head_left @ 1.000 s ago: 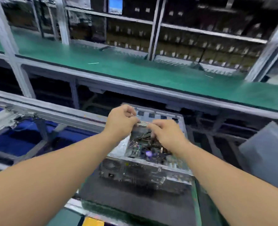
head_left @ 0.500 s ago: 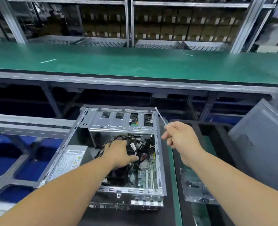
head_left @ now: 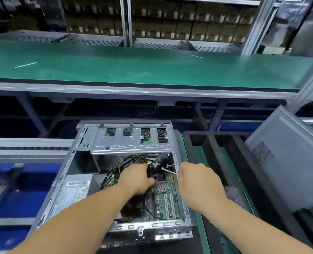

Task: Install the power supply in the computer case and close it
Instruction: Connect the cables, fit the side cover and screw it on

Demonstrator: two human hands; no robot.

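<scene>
Risk of snagged wiring. Left hand [head_left: 136,178] deep in computer case [head_left: 78,156], grip clenched round cables [head_left: 115,169] beside power supply [head_left: 73,191], seated in case's left bay. Right hand [head_left: 198,182] at case's right wall, grip pinching white cable tie [head_left: 167,170]. Could strain connectors, pinch wires under side panel [head_left: 289,158], leaning right of case.

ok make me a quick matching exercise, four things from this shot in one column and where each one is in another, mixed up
1. power supply
2. side panel
3. left hand
4. drive cage

A. leaning upright, right of the case
B. across the far end of the case
C. near-left corner inside the case
D. among the cables over the motherboard

Pairs: 1-C, 2-A, 3-D, 4-B
</scene>
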